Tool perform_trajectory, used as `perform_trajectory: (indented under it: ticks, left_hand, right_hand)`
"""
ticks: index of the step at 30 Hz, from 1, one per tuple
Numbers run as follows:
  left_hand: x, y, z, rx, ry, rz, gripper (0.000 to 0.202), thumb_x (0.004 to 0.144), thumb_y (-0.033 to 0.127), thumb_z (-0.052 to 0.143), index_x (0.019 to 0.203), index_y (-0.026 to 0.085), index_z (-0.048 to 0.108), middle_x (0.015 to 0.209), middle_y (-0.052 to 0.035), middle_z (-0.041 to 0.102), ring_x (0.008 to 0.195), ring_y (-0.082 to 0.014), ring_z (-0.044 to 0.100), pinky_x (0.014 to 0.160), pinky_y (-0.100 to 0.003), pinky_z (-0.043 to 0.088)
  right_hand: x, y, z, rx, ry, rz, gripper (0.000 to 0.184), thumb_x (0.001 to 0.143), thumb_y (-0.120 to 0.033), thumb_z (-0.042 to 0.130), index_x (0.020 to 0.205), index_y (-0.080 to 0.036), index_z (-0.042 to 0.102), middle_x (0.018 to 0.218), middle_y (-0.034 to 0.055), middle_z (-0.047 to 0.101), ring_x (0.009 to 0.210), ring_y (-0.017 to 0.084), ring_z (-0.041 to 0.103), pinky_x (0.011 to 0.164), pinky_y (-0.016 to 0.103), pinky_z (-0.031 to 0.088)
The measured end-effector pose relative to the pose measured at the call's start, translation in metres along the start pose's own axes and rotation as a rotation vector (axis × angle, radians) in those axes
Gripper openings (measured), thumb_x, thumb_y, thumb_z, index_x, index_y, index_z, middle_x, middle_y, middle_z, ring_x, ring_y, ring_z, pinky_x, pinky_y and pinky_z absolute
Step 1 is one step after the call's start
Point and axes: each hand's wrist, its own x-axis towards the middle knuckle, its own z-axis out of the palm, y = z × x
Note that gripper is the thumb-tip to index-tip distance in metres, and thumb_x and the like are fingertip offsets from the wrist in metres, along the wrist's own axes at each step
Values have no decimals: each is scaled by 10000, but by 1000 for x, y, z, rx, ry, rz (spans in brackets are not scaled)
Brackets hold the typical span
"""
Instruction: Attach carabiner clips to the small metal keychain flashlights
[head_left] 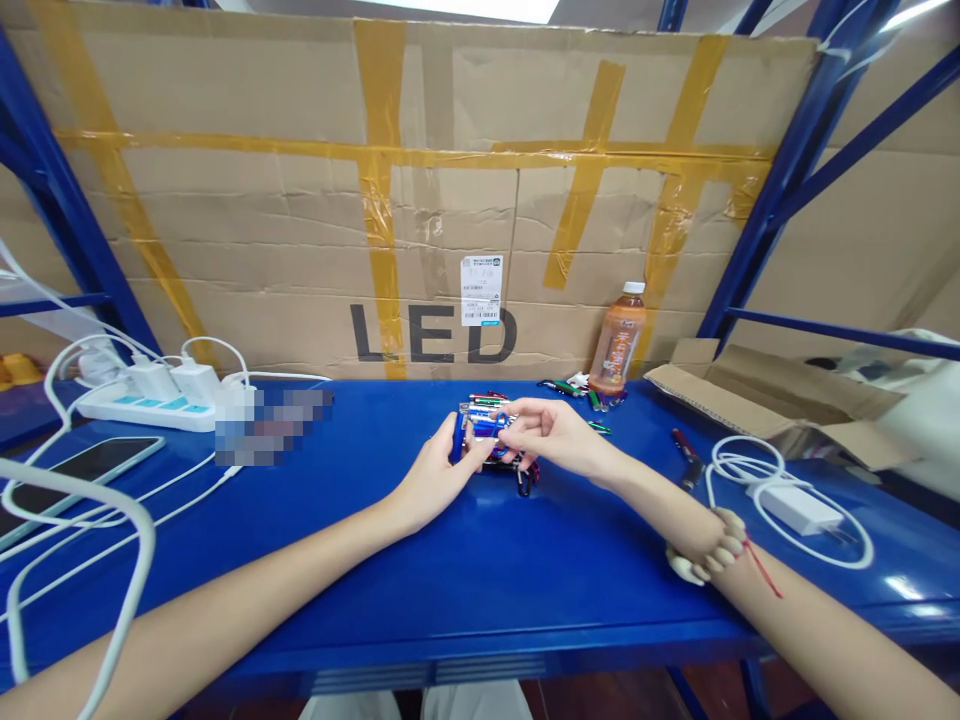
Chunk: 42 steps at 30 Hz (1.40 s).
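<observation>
Between my two hands, over the middle of the blue table, is a small shiny blue metal cylinder [487, 424], possibly a keychain flashlight. My left hand [431, 482] grips it from the left with thumb and fingers closed. From the right, the curled thumb and fingers of my right hand [566, 436] pinch at the cylinder's near end. Just behind and beneath the hands lies a pile of small metallic pieces [523, 476] in red, green, blue and black, some with clips. My fingers hide much of the pile and part of the cylinder.
An orange drink bottle [618, 340] stands behind on the right, beside more small coloured pieces [566, 386]. Rightward are a red-black piece [685, 458], a white charger with cable [795, 508] and an open carton [780, 390]. A power strip [161, 408], phone [90, 460] and cables lie left.
</observation>
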Motion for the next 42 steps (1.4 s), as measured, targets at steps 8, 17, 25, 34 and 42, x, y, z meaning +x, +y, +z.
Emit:
perform_trajectory:
  ticks: [8, 17, 25, 34, 42]
  left_hand:
    - [1, -3, -1, 37, -59, 26, 208, 855, 386, 458, 920, 189, 453, 755, 7, 557, 663, -120, 541, 619, -231, 425]
    - [1, -2, -1, 51, 55, 32, 134, 807, 264, 510, 818, 182, 404, 727, 22, 516, 683, -105, 502, 660, -223, 415]
    - [2, 4, 0, -75, 60, -95, 139, 799, 263, 498, 811, 189, 381, 644, 65, 409, 483, -44, 362, 498, -179, 357]
    - [6, -6, 0, -260, 51, -178, 247, 782, 325, 539, 806, 205, 324, 618, 81, 431, 407, -33, 332, 402, -179, 285]
    - [3, -3, 1, -95, 66, -35, 151, 829, 268, 489, 808, 189, 362, 650, 63, 401, 559, -68, 394, 592, -199, 365]
  right_hand:
    - [1, 11, 5, 27, -42, 37, 436, 647, -390, 721, 893, -163, 443, 685, 0, 662, 628, 122, 647, 537, 211, 529]
    - [1, 11, 7, 4, -79, -23, 501, 685, -356, 688, 1124, -134, 591, 813, 30, 648, 665, 86, 601, 581, 229, 566]
    - [-4, 8, 6, -283, -125, -138, 487, 781, -331, 593, 1240, -177, 537, 701, 0, 598, 537, 79, 553, 525, 226, 530]
    - [-3, 14, -3, -809, -81, -540, 315, 872, -350, 486, 1113, -206, 631, 807, 51, 580, 736, 140, 543, 702, 270, 464]
    - [-9, 11, 4, -882, -122, -519, 301, 891, -307, 439, 1088, -171, 620, 795, 50, 581, 696, 132, 522, 641, 239, 426]
